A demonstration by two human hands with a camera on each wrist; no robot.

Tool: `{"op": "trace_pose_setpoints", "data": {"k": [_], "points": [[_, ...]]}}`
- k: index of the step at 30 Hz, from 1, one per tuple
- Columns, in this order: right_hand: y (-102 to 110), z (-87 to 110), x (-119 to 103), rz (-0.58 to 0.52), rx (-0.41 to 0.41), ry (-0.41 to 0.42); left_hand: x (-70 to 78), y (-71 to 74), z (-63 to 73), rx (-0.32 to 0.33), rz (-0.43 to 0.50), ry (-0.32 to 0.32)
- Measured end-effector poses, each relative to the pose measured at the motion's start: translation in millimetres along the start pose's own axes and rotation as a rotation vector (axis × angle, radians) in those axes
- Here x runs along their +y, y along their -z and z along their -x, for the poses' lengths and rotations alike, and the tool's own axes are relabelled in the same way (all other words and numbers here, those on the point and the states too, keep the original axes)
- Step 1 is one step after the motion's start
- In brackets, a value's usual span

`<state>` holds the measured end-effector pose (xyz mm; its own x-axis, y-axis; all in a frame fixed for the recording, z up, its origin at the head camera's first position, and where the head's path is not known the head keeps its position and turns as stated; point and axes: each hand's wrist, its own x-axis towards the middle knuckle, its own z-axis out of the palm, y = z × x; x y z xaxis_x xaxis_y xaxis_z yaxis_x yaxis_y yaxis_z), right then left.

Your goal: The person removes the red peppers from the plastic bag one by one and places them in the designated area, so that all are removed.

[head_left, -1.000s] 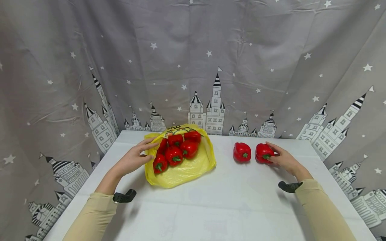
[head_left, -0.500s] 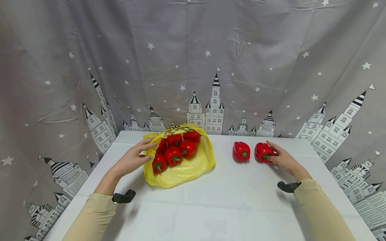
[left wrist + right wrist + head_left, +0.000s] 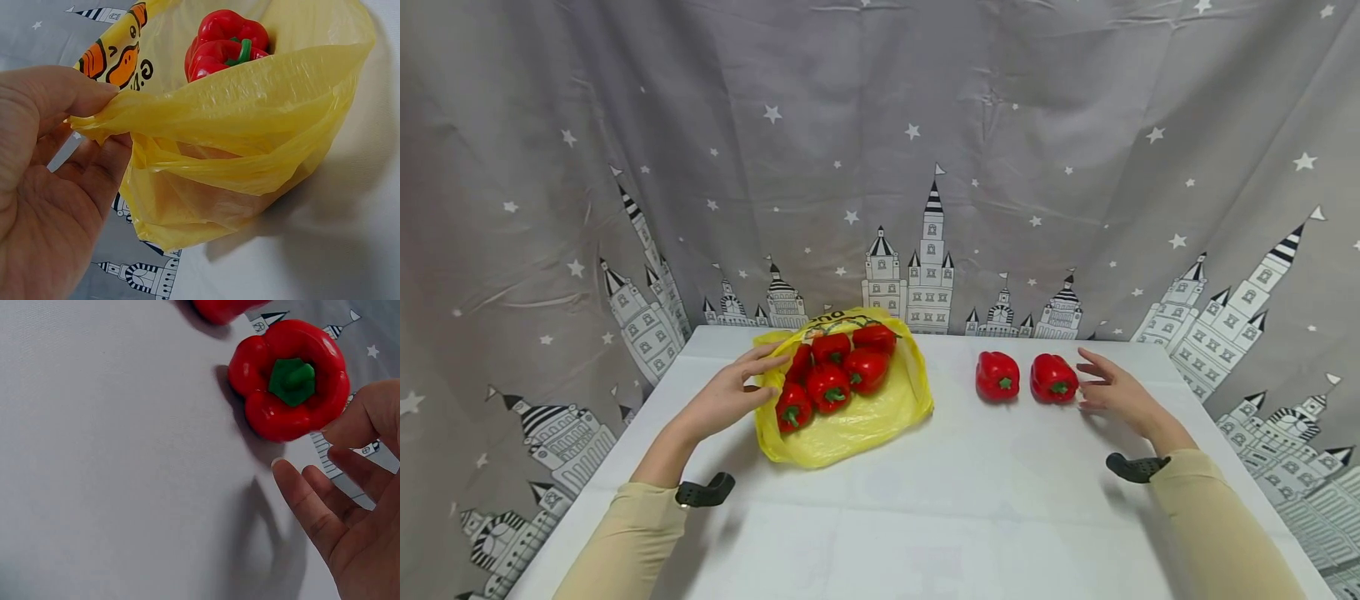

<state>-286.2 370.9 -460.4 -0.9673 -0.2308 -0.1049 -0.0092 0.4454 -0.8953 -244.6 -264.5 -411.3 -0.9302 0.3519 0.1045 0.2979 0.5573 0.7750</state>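
Note:
My left hand point(image 3: 53, 162) pinches the rim of a yellow plastic bag point(image 3: 857, 429) between thumb and fingers, holding its mouth up. Several red bell peppers point(image 3: 828, 387) with green stems lie inside the bag. To the right on the table, two more red bell peppers stand side by side. Just right of the outer bell pepper point(image 3: 287, 381) is my right hand point(image 3: 1123, 400), its fingers spread and holding nothing. In the right wrist view the thumb overlaps that pepper's edge. The inner bell pepper point(image 3: 997, 377) stands a short way to its left.
Everything rests on a white-covered table point(image 3: 925, 508). Behind it hangs a grey curtain point(image 3: 820, 167) printed with castles and stars, meeting the table's back edge. A dark band point(image 3: 705, 490) is on each wrist.
My right hand has let go of the outer bell pepper and drawn back to the right. The left hand keeps its hold on the bag.

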Motion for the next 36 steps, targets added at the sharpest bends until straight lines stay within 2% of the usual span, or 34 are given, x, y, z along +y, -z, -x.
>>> {"op": "trace_pose_setpoints", "data": {"k": [9, 16, 23, 36], "points": [[15, 13.4, -6, 0.052, 0.065, 0.066, -3.4, 0.2, -1.5, 0.008, -0.023, -0.012], [12, 17.3, -29, 0.116, 0.163, 0.073, -4.3, -0.2, -1.3, 0.01, -0.019, -0.008], [-9, 18.8, -58, 0.137, 0.197, 0.188, -4.2, -0.9, -0.3, 0.011, -0.012, -0.006], [-64, 13.8, -101, 0.121, 0.12, 0.248, -3.4, -0.5, 0.0, 0.007, -0.005, 0.004]]}}
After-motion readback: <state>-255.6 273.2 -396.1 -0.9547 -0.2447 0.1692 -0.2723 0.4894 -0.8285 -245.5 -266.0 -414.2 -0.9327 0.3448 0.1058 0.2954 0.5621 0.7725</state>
